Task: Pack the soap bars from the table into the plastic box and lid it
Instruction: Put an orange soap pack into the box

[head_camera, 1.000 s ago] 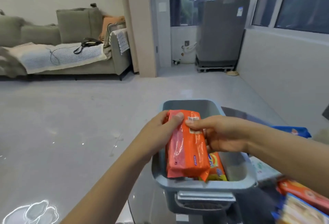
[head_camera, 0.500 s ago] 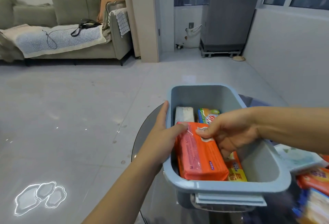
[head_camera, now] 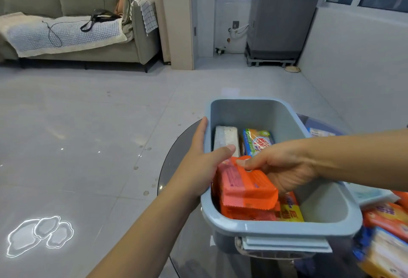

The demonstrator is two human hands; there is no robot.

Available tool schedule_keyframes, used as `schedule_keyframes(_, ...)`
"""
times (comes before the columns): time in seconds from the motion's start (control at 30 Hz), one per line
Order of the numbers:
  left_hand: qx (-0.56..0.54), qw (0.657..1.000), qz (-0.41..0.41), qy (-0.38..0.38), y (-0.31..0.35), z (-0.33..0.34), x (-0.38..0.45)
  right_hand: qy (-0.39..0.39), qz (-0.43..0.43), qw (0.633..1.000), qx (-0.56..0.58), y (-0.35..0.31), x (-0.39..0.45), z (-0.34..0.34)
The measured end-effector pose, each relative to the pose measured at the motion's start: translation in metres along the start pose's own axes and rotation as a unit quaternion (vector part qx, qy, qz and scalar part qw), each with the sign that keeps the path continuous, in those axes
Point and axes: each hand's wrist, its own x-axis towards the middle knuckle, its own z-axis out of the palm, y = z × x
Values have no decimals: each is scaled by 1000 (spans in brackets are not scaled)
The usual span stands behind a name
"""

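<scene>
Inside the blue plastic box (head_camera: 284,227) on a dark glass surface (head_camera: 187,244), the right hand (head_camera: 280,167) pinches an orange soap bar (head_camera: 247,187) atop other packs, while the left hand (head_camera: 203,165) clasps the box's left wall, thumb over the rim; more soap packs (head_camera: 388,222) lie just right of it

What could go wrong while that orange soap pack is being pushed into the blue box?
The orange soap pack lies tilted atop other packs, so it might sit too high for a lid. The blue plastic box stands near the glass table's edge; pushing could slide it off, though the left hand steadies its wall. The right hand pinches only the wrapper, which could slip.
</scene>
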Motion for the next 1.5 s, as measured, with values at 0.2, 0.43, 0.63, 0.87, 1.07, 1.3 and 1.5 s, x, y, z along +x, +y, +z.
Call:
schedule_keyframes(0.2, 0, 1000, -11, -1, 4, 4, -4, 78, -43, 995, 32, 15, 13, 10)
schedule_keyframes(0.43, -17, 1000, -12, -23, 4, 1, -6, -50, 15, 995, -87, 17, -4, 10)
schedule_keyframes(0.63, -37, 999, -10, -5, 4, 3, -5, -15, 54, 989, -139, 14, 1, 20)
schedule_keyframes(0.87, -38, 999, -7, 3, 5, 3, -4, 127, 51, 938, -318, 21, 13, 38)
schedule_keyframes(1.07, -38, 999, -2, -14, 7, 2, -8, 186, 37, 883, -429, 5, 10, 27)
schedule_keyframes(1.3, -24, 1000, 1, -8, 4, 2, -5, 195, 12, 857, -477, 10, 25, 13)
schedule_keyframes(1.5, -12, 1000, -4, -8, 4, 1, -4, 199, 13, 861, -468, 10, 24, 11)
